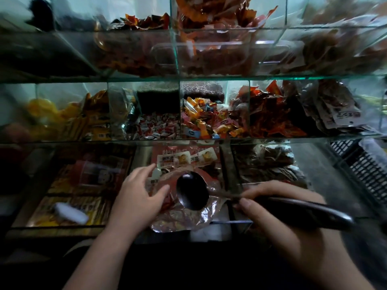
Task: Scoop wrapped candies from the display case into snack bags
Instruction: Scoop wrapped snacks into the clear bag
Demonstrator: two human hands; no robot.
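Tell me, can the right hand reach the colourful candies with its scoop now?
Probably yes: the right hand holds the scoop close before the colourful candies; only a glass front might block it.

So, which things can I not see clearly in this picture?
Head view only:
- Ladle bowl: too dark to show any candy.
- Snack bag inside: hidden by the ladle.
- Left hand: blurred, grip on the bag unclear.
- Top-left compartment: motion blur, contents unreadable.
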